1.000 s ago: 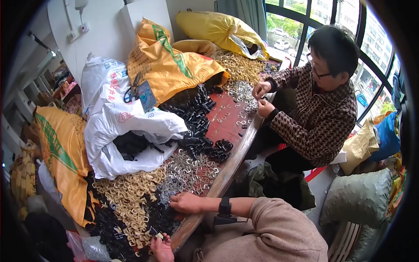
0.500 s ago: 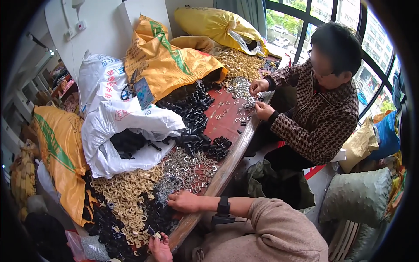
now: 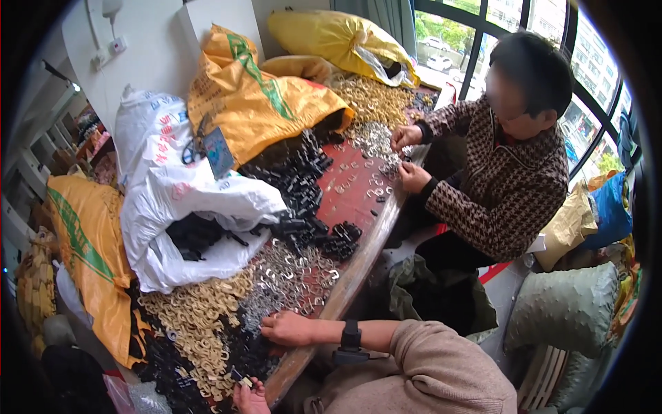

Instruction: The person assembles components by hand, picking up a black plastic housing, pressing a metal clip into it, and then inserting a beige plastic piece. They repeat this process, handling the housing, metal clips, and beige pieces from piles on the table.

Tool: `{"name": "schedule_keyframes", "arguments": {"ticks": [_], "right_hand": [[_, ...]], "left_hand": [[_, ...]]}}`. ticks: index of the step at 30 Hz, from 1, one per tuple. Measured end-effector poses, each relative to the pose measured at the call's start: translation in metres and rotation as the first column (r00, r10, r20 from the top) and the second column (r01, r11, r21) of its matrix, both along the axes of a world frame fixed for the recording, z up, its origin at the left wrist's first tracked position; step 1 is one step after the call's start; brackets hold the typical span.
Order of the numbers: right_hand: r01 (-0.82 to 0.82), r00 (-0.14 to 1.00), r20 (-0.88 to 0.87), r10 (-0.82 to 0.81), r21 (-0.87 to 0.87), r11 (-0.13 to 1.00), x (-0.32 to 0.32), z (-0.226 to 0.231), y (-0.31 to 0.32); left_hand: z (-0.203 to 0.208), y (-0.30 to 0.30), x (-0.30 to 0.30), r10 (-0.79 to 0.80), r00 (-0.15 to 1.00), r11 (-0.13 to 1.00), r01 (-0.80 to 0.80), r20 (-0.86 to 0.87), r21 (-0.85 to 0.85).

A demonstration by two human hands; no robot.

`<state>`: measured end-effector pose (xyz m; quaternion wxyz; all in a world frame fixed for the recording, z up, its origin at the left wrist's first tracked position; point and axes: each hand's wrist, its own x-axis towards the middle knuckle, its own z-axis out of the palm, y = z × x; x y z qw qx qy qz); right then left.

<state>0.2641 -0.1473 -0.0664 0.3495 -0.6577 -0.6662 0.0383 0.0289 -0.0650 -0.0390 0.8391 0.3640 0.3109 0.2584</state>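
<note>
My left hand (image 3: 251, 398) is at the lower edge, its fingers pinched on a small beige plastic piece (image 3: 245, 381). A dark bit shows beside that piece. My right hand (image 3: 288, 328), with a black band on its wrist, is over the near side of the pile of small clear and silvery bits (image 3: 265, 290). Its fingertips are drawn together; what they hold, if anything, is too small to make out. Beige plastic loops (image 3: 200, 314) lie heaped to the left of both hands, with small black parts (image 3: 238, 348) between them. U-shaped metal rings (image 3: 307, 276) are spread farther off.
A white sack (image 3: 183, 207) lies open with black pieces inside. Orange sacks (image 3: 255, 103) and a yellow sack (image 3: 331, 38) stand behind. Black parts (image 3: 300, 179) cover the red tabletop (image 3: 338, 172). A wooden edge (image 3: 345, 290) runs along it. Across, a co-worker (image 3: 496, 165) handles small pieces.
The view has shifted slightly. My right hand stays by the clear bits with its fingers a little more drawn in. My left hand still holds the beige piece, now turned somewhat.
</note>
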Motion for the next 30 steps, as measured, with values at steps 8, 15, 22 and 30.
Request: {"name": "schedule_keyframes", "arguments": {"ticks": [8,15,22,30], "right_hand": [[-0.01,1.0,0.008,0.01,0.0,1.0,-0.0021,-0.0013,0.0014],[0.02,1.0,0.014,-0.019,-0.027,0.999,-0.0028,-0.0006,-0.0001],[0.033,0.999,0.024,-0.031,-0.079,0.996,-0.0036,0.0022,0.0014],[0.027,1.0,-0.002,-0.027,-0.055,0.998,-0.0023,-0.0008,0.0029]], "left_hand": [[0.003,0.0008,0.0027,0.036,0.999,0.999,-0.036,-0.015,0.019],[-0.0006,-0.0001,-0.0001,-0.028,0.999,0.999,0.026,0.045,0.034],[-0.001,0.004,0.0,-0.009,0.997,1.0,0.009,0.083,-0.01],[-0.0037,0.0068,-0.002,-0.043,0.994,0.999,0.042,0.098,0.012]]}}
